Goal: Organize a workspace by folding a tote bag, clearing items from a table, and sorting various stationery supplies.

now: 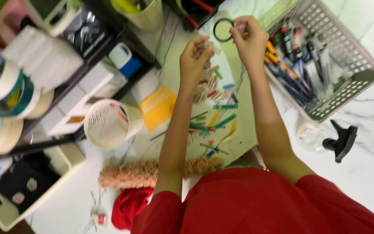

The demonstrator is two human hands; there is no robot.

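My right hand (pixel 249 37) is raised over the white marble table (pixel 369 173) and pinches a thin black ring (pixel 223 29) by its right side. My left hand (pixel 195 56) is just below and left of it, fingers curled, pinching a small pale piece (pixel 213 46) that is too small to identify. Beneath both hands lies a scatter of several small coloured clothes pegs and sticks (pixel 215 102). A red sleeve covers each upper arm.
A white mesh basket (pixel 360 76) of pens and markers sits at the right, with a black-triggered spray bottle (pixel 340 141) below it. At the left stand a tipped white mesh cup (pixel 109 123), a yellow card (pixel 156 107), tape rolls (pixel 5 91) and a black shelf. An orange fuzzy duster (pixel 143 172) and red cloth (pixel 128 208) lie near me.
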